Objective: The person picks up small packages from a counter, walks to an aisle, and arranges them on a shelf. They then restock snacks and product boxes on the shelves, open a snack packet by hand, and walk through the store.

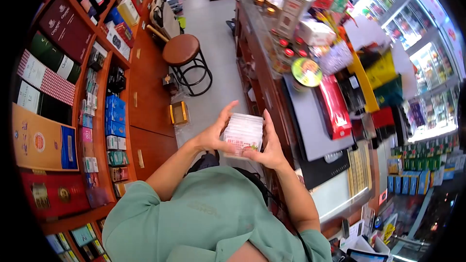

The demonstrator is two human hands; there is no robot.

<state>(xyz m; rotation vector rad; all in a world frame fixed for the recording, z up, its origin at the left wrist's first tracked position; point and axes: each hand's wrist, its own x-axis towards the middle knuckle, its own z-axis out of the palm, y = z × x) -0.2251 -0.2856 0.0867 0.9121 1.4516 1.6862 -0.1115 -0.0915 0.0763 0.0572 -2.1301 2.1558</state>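
A stack of small white boxes (244,128) with red print is held in front of my chest, between both hands. My left hand (213,133) grips its left side, thumb across the near face and fingers along the far edge. On the right side, my right hand (270,145) has its thumb on the lower front corner near a red and green picture, with the fingers stretched up along the edge. The underside of the stack is hidden.
A cluttered counter (315,199) runs along the right, bearing a closed grey laptop (310,121) and a red box (334,106). Shelves (97,131) of boxes stand left. A round brown stool (181,49) stands on the floor ahead.
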